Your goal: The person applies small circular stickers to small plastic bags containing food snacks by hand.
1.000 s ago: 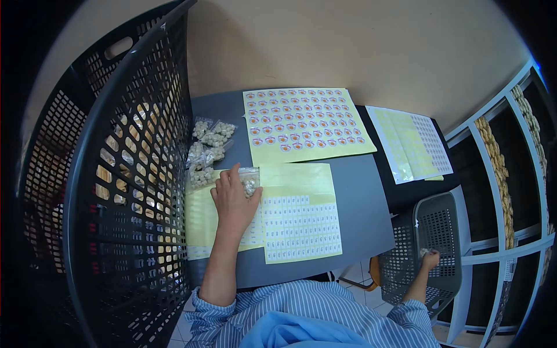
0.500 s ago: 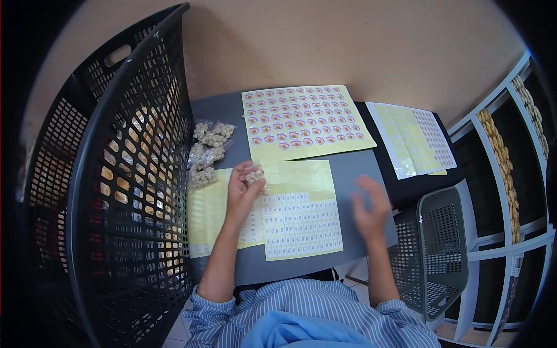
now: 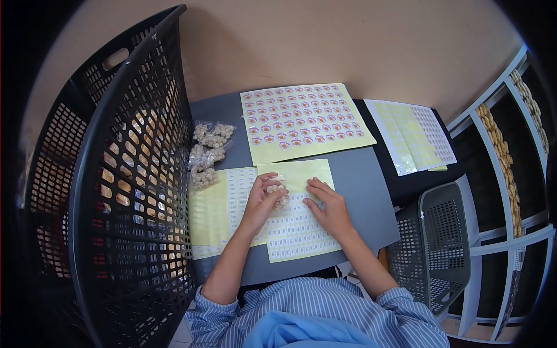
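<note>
Closed around a small clear bag (image 3: pixel 278 192) of pale, garlic-like pieces is my left hand (image 3: pixel 259 204), held above the desk. My right hand (image 3: pixel 331 210) rests over a yellow-backed sheet of small white labels (image 3: pixel 304 235), with its thumb and fingers apart near the top rows. No label shows between those fingers. Partly under my left arm lies another label sheet (image 3: pixel 210 217). Several similar filled bags (image 3: pixel 213 139) are piled at the desk's left side.
A tall dark perforated basket (image 3: pixel 130 145) holding packets stands at the left. Behind my hands lies a sheet of round orange stickers (image 3: pixel 304 119), with another sticker sheet (image 3: pixel 406 139) to its right. A grey-green basket (image 3: pixel 444 249) and a white shelf rack (image 3: pixel 493 168) are at the right.
My right hand has moved left from the desk's right side onto the label sheet. My left hand has shifted right and slightly down, still holding the bag.
</note>
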### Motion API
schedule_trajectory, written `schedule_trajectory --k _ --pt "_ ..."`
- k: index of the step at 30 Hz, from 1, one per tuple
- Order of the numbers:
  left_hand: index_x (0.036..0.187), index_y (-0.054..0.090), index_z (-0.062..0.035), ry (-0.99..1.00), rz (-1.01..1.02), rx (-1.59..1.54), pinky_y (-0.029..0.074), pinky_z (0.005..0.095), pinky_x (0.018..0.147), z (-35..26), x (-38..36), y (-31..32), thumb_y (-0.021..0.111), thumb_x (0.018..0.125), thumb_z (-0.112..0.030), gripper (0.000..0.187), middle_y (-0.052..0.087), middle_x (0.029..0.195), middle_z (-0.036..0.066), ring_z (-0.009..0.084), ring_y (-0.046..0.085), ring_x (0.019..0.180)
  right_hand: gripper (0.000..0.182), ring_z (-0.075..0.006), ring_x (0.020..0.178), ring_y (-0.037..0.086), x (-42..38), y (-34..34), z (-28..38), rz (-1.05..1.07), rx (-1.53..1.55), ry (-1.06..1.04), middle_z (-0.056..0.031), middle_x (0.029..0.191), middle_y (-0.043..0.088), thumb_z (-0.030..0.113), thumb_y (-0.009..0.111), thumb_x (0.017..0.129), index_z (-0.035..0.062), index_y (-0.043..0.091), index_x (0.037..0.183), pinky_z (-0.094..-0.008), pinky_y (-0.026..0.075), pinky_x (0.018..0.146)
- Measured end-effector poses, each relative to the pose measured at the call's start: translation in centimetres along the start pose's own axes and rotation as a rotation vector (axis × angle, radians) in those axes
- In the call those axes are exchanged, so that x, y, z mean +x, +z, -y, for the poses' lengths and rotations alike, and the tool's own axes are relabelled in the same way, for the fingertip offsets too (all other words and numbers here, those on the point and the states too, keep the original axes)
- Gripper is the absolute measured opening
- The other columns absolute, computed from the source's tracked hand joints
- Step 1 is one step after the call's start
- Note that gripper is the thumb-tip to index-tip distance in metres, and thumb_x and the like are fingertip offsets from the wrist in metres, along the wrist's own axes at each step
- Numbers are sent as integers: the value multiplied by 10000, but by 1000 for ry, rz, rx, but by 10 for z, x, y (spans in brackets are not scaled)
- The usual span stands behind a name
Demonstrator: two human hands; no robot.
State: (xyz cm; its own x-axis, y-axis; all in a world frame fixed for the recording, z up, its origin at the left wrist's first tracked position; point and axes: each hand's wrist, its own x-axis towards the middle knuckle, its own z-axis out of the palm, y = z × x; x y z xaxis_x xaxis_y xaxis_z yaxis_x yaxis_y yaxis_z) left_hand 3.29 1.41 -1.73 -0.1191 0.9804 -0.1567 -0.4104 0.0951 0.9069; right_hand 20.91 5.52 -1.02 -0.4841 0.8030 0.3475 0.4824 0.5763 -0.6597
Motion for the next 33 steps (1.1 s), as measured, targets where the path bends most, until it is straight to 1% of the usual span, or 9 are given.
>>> schedule_trajectory --k 6,13,15,20,24,26,30,32,33 --pt "1148 383 -49 7 14 -2 444 244 777 2 1 0 520 815 -41 359 464 1007 73 156 547 899 237 -271 1066 501 -1 -1 2 -12 17 32 -140 1064 568 93 626 741 -5 593 954 -347 398 914" --pt "1148 385 -51 22 31 16 441 245 779 3 0 -1 522 807 -34 368 467 1010 72 149 548 892 227 -268 1033 524 1 -2 5 -16 25 45 -136 1044 577 88 631 730 5 594 938 -336 439 841" --pt "1140 377 -29 24 22 -6 440 234 782 2 -1 0 538 795 -20 381 480 1019 94 147 542 916 228 -269 1025 529 1 -2 6 -22 34 56 -136 1035 580 87 633 728 6 593 938 -335 444 830" --pt "1139 374 -27 34 35 -1 440 234 787 2 -1 0 541 791 -18 386 480 1023 91 140 531 925 222 -282 985 549 -1 1 3 -37 48 28 -134 1009 589 70 628 727 22 583 939 -340 451 817" --pt "1140 371 -31 40 45 9 440 228 777 3 0 -1 547 788 -20 394 481 1013 87 128 520 915 201 -286 992 545 -2 3 2 -48 22 13 -131 1007 590 61 622 730 27 579 924 -346 446 839" --pt "1140 371 -32 41 42 11 438 224 772 3 0 -1 548 788 -22 394 480 1011 86 123 520 906 167 -283 1015 532 -2 5 1 -68 10 -21 -129 1001 592 50 616 730 26 573 889 -364 431 874" --pt "1140 371 -35 43 41 42 434 217 753 5 1 -2 548 788 -27 394 477 1010 87 115 519 888 126 -288 1030 522 -2 5 -1 -70 44 -26 -129 1004 591 29 607 728 21 564 847 -392 416 896" --pt "1140 370 -35 48 31 50 436 217 744 4 0 -1 549 788 -30 395 477 1013 89 114 520 884 86 -301 1034 518 -2 4 -3 -58 -24 -95 -132 1006 588 8 595 728 17 557 804 -405 411 899" --pt "1141 369 -35 54 23 58 437 217 734 4 0 -1 549 787 -33 396 476 1016 91 113 521 880 86 -301 1034 518 -2 3 -2 -58 -24 -96 -132 1006 588 8 595 728 17 557 804 -405 411 899"
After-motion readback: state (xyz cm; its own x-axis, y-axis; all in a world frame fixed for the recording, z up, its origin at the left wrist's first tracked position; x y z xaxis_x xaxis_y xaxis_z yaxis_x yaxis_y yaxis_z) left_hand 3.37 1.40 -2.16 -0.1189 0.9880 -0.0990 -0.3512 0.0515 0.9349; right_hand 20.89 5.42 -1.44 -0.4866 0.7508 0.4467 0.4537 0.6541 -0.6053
